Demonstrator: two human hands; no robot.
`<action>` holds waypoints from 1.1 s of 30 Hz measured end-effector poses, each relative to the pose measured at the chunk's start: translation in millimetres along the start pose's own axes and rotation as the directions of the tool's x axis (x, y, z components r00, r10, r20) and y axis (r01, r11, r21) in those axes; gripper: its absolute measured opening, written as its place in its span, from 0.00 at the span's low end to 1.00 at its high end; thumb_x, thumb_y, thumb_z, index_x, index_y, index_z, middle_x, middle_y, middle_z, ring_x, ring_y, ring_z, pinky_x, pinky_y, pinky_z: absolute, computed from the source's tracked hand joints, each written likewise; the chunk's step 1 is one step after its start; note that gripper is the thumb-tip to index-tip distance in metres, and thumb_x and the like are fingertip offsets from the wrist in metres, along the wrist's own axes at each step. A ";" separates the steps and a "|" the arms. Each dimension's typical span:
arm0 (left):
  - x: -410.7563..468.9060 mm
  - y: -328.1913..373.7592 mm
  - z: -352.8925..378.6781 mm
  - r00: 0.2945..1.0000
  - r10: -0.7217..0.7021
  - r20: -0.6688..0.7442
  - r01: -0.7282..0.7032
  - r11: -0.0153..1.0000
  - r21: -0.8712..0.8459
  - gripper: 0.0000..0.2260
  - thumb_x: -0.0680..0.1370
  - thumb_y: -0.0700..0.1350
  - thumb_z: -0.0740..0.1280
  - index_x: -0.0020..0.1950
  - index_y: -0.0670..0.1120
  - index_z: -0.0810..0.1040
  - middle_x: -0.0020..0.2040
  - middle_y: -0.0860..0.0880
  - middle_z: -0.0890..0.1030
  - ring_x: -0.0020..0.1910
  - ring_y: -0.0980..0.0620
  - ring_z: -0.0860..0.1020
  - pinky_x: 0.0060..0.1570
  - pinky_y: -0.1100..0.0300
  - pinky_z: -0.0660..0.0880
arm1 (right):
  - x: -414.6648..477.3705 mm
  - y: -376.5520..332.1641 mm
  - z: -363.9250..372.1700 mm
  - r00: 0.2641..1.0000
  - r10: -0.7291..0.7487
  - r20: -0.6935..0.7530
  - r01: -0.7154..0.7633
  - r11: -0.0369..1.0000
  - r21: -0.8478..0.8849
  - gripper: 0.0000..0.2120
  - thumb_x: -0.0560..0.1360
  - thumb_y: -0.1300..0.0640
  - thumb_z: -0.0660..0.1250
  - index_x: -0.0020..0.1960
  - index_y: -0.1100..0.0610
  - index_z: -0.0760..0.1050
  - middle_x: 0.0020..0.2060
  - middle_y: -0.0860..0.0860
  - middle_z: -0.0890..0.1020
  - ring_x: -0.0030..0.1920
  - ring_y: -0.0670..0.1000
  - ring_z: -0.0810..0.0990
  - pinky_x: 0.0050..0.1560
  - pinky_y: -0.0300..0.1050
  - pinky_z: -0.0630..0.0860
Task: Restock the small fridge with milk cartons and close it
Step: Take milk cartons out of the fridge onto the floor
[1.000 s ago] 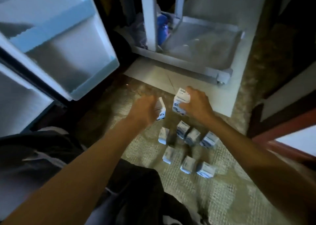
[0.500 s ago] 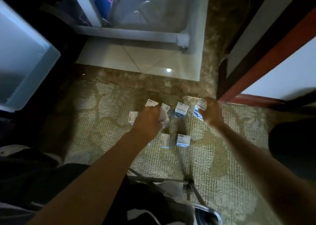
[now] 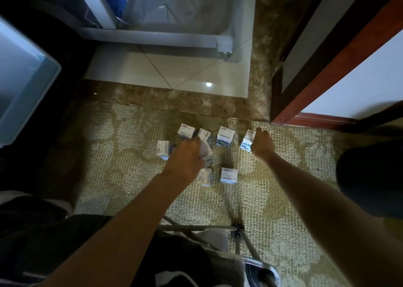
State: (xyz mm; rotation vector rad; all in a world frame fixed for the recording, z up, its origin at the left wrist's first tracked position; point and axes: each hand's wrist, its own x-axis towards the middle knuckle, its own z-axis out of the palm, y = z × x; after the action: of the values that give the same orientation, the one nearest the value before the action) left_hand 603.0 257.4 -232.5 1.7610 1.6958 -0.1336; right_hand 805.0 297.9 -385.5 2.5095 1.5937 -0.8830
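Several small white-and-blue milk cartons stand on the woven rug (image 3: 130,177), among them one at the back (image 3: 225,136) and one at the front (image 3: 228,175). My left hand (image 3: 185,159) is closed around a tilted carton (image 3: 206,153) in the middle of the group. Fingers of my right hand (image 3: 262,143) wrap a tilted carton (image 3: 247,142) at the group's right end. The open fridge door (image 3: 24,90), with its pale blue shelf, shows at the left edge. The fridge's inside is out of view.
A white metal frame on a caster (image 3: 222,44) stands on pale tiles (image 3: 165,68) behind the rug. A red-brown door frame (image 3: 322,68) runs along the right. Grey stool legs (image 3: 237,230) and my dark-clothed legs fill the bottom.
The view has swung right and down, so the fridge door slid to the left edge. Both hands, each with a carton, have come down among the cartons on the rug.
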 end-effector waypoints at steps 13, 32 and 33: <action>2.3 9.5 -11.0 0.993 0.083 -0.079 -0.082 0.996 0.019 0.15 0.72 0.40 0.70 0.58 0.42 0.74 0.53 0.42 0.79 0.52 0.43 0.79 0.51 0.48 0.78 | -86.0 -63.9 -32.8 0.776 -0.599 0.199 0.422 0.727 0.541 0.24 0.66 0.61 0.76 0.59 0.59 0.73 0.52 0.57 0.82 0.50 0.53 0.81 0.51 0.45 0.79; 0.7 22.6 11.1 0.978 0.117 0.173 -0.137 0.985 0.107 0.21 0.79 0.42 0.60 0.71 0.40 0.63 0.60 0.40 0.77 0.57 0.45 0.76 0.49 0.57 0.70 | -73.0 58.4 1.0 0.968 -0.241 0.066 0.213 0.936 0.279 0.22 0.70 0.69 0.68 0.63 0.64 0.69 0.54 0.61 0.79 0.41 0.53 0.77 0.33 0.37 0.76; 0.2 21.0 12.4 0.979 0.110 0.172 -0.127 0.988 0.093 0.20 0.79 0.41 0.60 0.71 0.40 0.63 0.59 0.40 0.77 0.57 0.45 0.76 0.46 0.57 0.69 | -73.0 59.2 6.6 0.974 -0.218 0.068 0.191 0.942 0.277 0.23 0.71 0.69 0.67 0.64 0.63 0.68 0.55 0.61 0.78 0.42 0.52 0.76 0.32 0.35 0.73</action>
State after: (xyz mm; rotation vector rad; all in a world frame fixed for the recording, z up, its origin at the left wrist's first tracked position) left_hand 627.0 252.7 -233.8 1.8669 1.4843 -0.3113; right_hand 829.4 208.0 -371.3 2.4481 1.8400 -1.3099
